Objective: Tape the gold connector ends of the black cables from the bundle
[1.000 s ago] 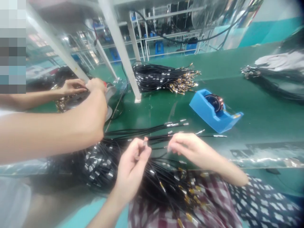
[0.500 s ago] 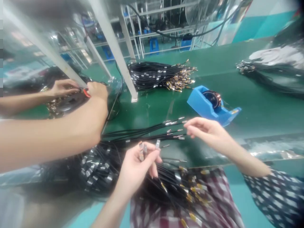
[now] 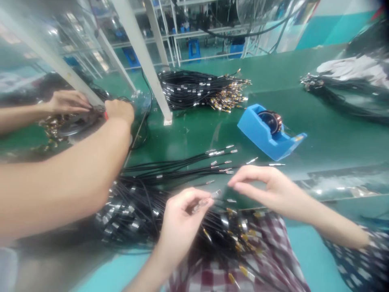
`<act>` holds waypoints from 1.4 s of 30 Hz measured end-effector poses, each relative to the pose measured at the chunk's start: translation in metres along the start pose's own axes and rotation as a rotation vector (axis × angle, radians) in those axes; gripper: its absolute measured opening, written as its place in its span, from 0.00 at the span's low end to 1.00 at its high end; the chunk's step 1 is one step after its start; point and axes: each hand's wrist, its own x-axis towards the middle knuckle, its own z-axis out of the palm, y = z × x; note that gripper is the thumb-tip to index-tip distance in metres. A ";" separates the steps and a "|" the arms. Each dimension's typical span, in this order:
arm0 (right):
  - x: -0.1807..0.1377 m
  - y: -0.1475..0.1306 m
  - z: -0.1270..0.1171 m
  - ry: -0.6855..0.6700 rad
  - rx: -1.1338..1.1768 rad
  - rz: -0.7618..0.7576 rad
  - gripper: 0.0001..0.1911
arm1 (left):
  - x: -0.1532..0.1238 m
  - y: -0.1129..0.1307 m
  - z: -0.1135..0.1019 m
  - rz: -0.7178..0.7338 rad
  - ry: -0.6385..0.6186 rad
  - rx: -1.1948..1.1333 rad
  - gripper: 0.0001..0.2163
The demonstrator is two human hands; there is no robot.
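My left hand (image 3: 185, 219) is closed around a few small silver pieces (image 3: 200, 205), their exact kind unclear. One silver piece (image 3: 216, 194) sticks out beyond the thumb and forefinger. Just to the right, my right hand (image 3: 264, 190) has thumb and forefinger curved towards each other, a slight gap at the tips, with nothing visible between them. Above it lie black cables (image 3: 182, 162) with silver ends. One silver cable end (image 3: 276, 164) shows just behind the right knuckles. A thick bundle of black cables (image 3: 146, 215) runs beneath my left hand onto the lap, its ends yellow-tipped.
A blue tape dispenser (image 3: 261, 134) stands on the green table (image 3: 197, 134). Behind are a bundled cable pile (image 3: 194, 89) and a white post (image 3: 142, 56). A co-worker's forearm (image 3: 69, 174) reaches in from the left. More cables (image 3: 340, 97) lie far right.
My right hand has moved down and left, closer to my left hand. Two silver cable ends now show farther right above it. The silver pieces in my left hand have turned.
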 end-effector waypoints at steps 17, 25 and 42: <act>0.053 -0.037 0.004 -0.663 -0.406 -0.060 0.07 | -0.013 -0.016 -0.003 0.447 -0.159 0.338 0.06; 0.060 -0.019 0.012 -0.847 -0.069 0.136 0.07 | -0.016 -0.019 -0.003 0.573 -0.137 0.424 0.05; 0.060 -0.006 0.018 -0.853 0.310 0.476 0.03 | -0.015 -0.016 -0.004 0.552 -0.180 0.472 0.07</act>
